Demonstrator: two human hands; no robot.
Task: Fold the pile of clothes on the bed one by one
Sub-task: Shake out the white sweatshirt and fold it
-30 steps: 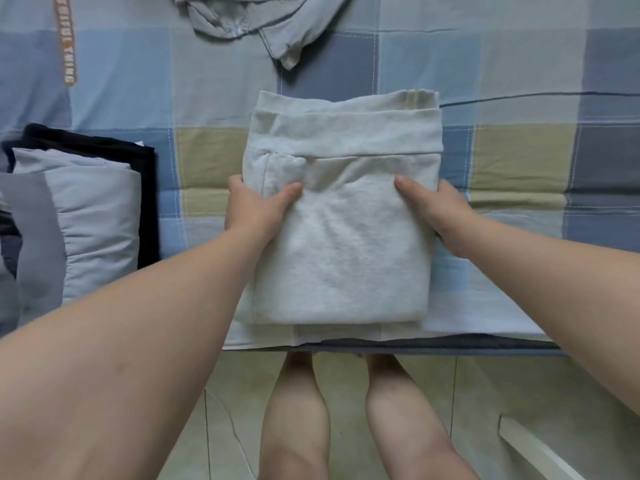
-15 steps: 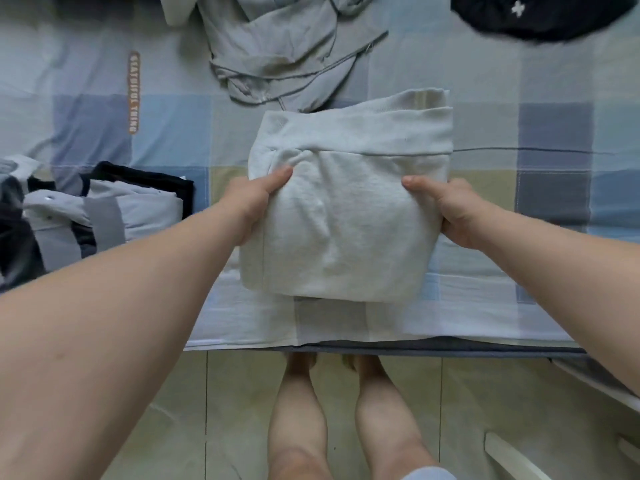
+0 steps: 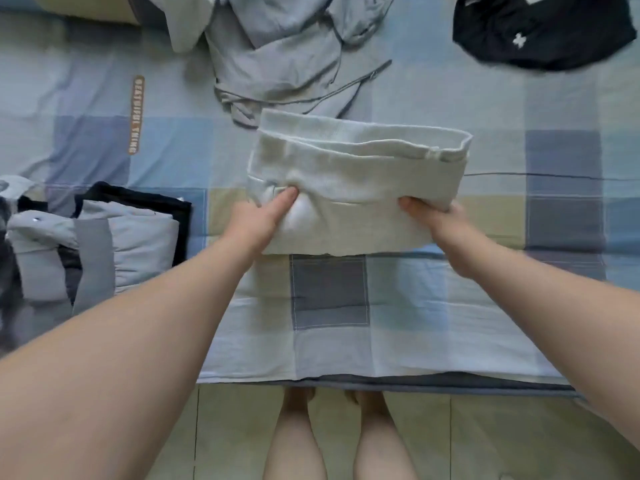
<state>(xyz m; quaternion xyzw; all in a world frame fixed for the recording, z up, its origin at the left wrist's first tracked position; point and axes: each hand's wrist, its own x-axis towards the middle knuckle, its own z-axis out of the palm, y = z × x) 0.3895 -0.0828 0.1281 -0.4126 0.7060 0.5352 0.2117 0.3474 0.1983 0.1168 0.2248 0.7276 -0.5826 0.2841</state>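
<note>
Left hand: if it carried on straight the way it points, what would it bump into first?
The folded white garment the left hand grips. Beyond it, seemingly open bedsheet between the crumpled grey garment and the black garment.

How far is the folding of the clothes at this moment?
Done: a stack of folded clothes lies at the left on the bed. In hand: the left hand and the right hand grip the folded white garment at its two sides. Left: a crumpled grey garment and a black garment lie unfolded at the far side.
</note>
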